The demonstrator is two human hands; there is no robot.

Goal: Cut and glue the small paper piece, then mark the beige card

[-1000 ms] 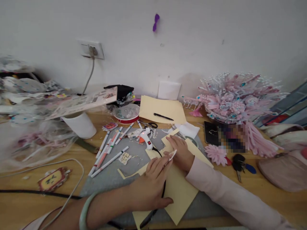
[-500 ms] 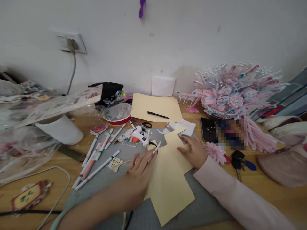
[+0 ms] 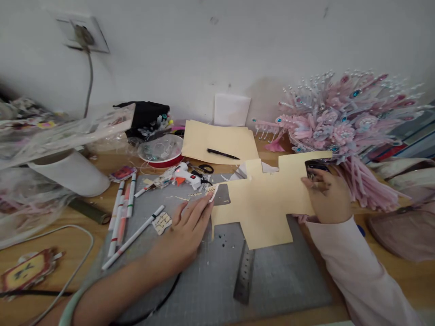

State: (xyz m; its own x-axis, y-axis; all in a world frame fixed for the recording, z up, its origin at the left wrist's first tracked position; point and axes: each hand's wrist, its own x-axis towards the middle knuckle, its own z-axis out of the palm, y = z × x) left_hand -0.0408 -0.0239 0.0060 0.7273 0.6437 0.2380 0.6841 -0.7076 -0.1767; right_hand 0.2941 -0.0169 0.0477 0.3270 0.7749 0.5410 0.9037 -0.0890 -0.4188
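My left hand (image 3: 186,231) lies with its fingers stretched out over the left side of the grey cutting mat (image 3: 285,280). A small white patterned paper piece (image 3: 213,194) shows at its fingertips; whether it is gripped cannot be told. Beside that hand is a cream cardstock sheet (image 3: 267,206) cut in a cross-like outline with notches. My right hand (image 3: 328,194) has its fingers closed at the sheet's right edge. A metal ruler (image 3: 244,276) lies on the mat, its upper end by the sheet's lower edge.
Several markers (image 3: 134,242) lie left of my left hand, and a white glue gun (image 3: 186,175) stands behind it. A pen (image 3: 222,154) rests on a cream paper stack (image 3: 197,140). The pink beaded headdress (image 3: 333,122) is at back right; a white cup (image 3: 71,172) is at left.
My right hand has moved right along with the cardstock, which now lies spread and turned. The ruler and more of the mat have come into sight. My left hand stays nearly in place.
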